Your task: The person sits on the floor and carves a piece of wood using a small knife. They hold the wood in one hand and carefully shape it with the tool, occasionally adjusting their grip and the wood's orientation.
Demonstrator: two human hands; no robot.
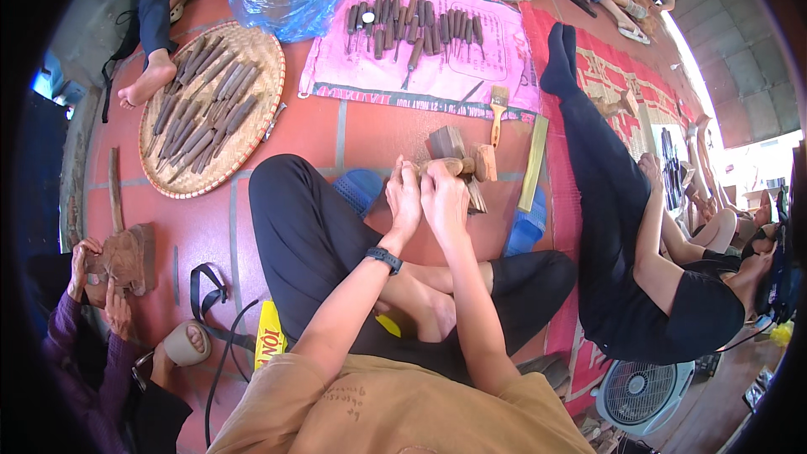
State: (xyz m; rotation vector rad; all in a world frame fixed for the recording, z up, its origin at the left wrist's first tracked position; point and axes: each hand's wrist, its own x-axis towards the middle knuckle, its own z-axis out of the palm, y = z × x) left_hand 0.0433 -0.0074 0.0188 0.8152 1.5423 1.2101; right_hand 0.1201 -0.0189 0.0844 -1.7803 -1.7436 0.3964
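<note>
Both my hands are close together over the floor in front of my crossed legs. My left hand (404, 199) is closed, fingertips pinched together; what it holds is hidden. Beside it, my right hand (445, 196) is closed around the near end of a small brown piece of wood (454, 166). Just beyond my fingers are a grey-brown wooden block (446, 142) and a reddish wooden block (485, 163). A flat paintbrush (498, 109) lies farther off, its bristles on the edge of a pink printed sheet (336, 76).
Rows of dark-handled carving tools (412, 21) lie on the sheet. A round woven tray (275, 88) holds more. Blue slippers (360, 189) and a yellowish strip (533, 164) lie nearby. People sit on both sides; one's hands touch a carved wooden block (134, 256). A fan (639, 391) stands lower right.
</note>
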